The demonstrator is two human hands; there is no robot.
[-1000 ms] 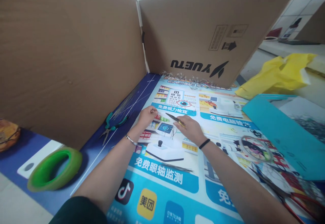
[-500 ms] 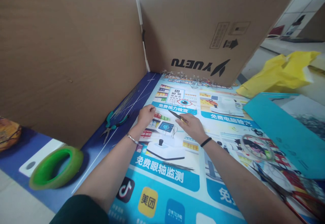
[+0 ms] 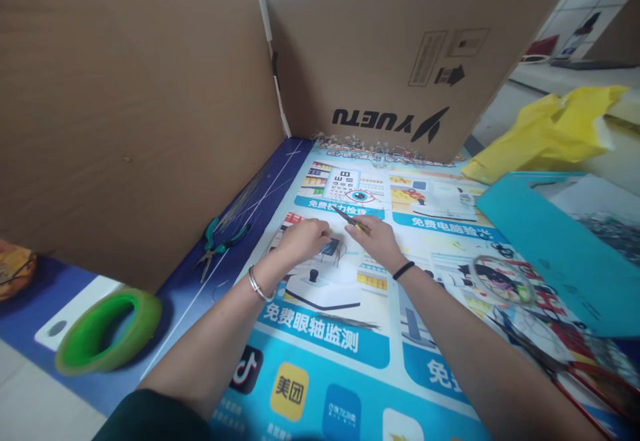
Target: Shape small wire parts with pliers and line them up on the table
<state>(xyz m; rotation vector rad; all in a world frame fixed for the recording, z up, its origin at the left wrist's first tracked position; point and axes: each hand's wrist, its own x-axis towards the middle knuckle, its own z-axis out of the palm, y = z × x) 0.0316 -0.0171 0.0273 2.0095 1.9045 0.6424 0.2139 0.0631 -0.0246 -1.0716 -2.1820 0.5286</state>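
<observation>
My right hand (image 3: pixel 376 241) is closed around slim, dark, pointed tweezers (image 3: pixel 345 215) with a yellowish part near the fingers. Their tip points up and to the left, over the printed mat (image 3: pixel 325 354). My left hand (image 3: pixel 306 240) is closed in a pinch just left of the right hand, the two apart. Whatever its fingertips hold is too small or hidden to make out. Thin dark wires (image 3: pixel 345 319) lie on the mat below the hands. Teal-handled pliers (image 3: pixel 215 248) rest to the left, jaws toward me.
Cardboard panels (image 3: pixel 390 48) wall off the left and back. Small clear wired pieces (image 3: pixel 380 151) line the back edge. A roll of green tape (image 3: pixel 145 328) lies at left. On the right are a blue box (image 3: pixel 540 248), a yellow bag (image 3: pixel 550 128), a wire coil (image 3: pixel 527 288) and scissors (image 3: pixel 560 364).
My left hand has moved right and slightly toward me, closer to the right hand. The right hand still holds the tweezers in nearly the same place. The view has shifted slightly.
</observation>
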